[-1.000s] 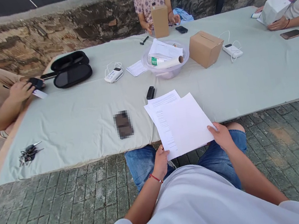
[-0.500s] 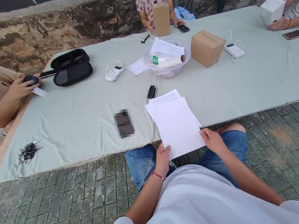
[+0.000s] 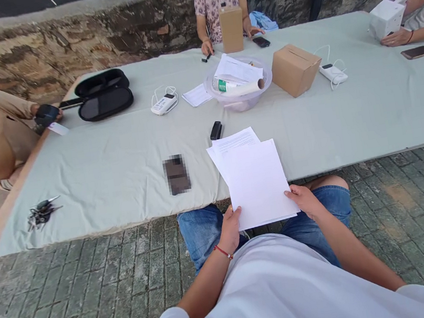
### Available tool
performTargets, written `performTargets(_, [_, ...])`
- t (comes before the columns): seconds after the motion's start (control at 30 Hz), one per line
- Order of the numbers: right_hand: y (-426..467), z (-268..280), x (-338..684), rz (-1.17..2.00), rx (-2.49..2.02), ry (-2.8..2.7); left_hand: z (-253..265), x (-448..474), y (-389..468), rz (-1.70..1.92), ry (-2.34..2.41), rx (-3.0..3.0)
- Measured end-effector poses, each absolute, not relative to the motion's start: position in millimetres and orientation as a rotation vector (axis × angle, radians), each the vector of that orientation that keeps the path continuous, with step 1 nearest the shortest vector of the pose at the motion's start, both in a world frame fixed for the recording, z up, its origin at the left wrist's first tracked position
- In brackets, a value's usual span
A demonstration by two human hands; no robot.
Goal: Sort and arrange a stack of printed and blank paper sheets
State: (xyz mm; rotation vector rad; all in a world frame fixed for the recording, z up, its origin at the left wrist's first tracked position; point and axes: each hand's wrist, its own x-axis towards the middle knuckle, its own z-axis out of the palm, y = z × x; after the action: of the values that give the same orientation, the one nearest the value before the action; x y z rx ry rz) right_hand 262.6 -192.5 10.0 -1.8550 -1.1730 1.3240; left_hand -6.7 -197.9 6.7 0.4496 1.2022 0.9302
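Observation:
I hold a thin stack of white paper sheets (image 3: 257, 181) over my lap, its far end resting on the near edge of the table (image 3: 117, 162). My left hand (image 3: 230, 229) grips the stack's lower left corner. My right hand (image 3: 304, 201) grips its lower right corner, thumb on top. A printed sheet pokes out at the stack's far end. A small black stapler-like object (image 3: 215, 130) lies just beyond the papers.
A phone (image 3: 176, 174) and keys (image 3: 40, 213) lie near the front edge. Farther off stand a clear bowl with rolled paper (image 3: 238, 83), a cardboard box (image 3: 294, 68), a black case (image 3: 102, 95) and power banks. Three other people sit around the table.
The fanned-out sheets have been squared into one stack; my right hand slid left and down to the lower right corner. The person on the left drew their arm back.

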Motion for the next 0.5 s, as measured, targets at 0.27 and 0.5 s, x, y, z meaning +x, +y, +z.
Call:
performTargets(0.27, [-187, 9, 267, 1.408, -1.698, -1.044, 17, -5, -177, 0.941, 1.284, 0.689])
performTargets(0.5, [-118, 23, 284, 1.060, -1.870, -1.379, 22, -27, -113, 1.027, 1.711, 0.827])
